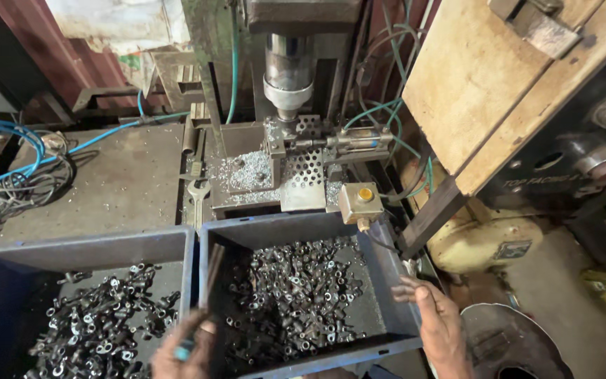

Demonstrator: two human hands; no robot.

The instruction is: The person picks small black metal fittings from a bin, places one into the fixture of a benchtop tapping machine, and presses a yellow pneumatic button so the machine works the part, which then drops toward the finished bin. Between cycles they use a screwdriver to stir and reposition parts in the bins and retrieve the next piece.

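1. Hands come first: the left hand [185, 344] is at the bottom of the view, with its fingers closed around a dark flat bar [212, 275] that stands up along the wall between two bins.
2. The right hand [438, 319] rests on the right rim of the right bin [387, 270], fingers spread apart and holding nothing.
3. The right bin is dark blue and holds a heap of small dark metal parts [292, 298] with little rings on their ends.
4. The left bin [78, 245] sits touching it, and has the same kind of metal parts [99, 323] piled at its near side.
5. Just behind the right bin is a small box with a yellow button [360, 200].
6. Beyond that stands a drill press [287, 70], with its shiny round head hanging over a plate full of holes [304, 168].
7. Silver metal shavings [247, 172] lie in a pile beside that plate.
8. A wrench [198, 193] lies just left of the shavings.
9. Blue hoses and grey wires [8, 158] curl on the dusty worktop [120, 175] at the far left.
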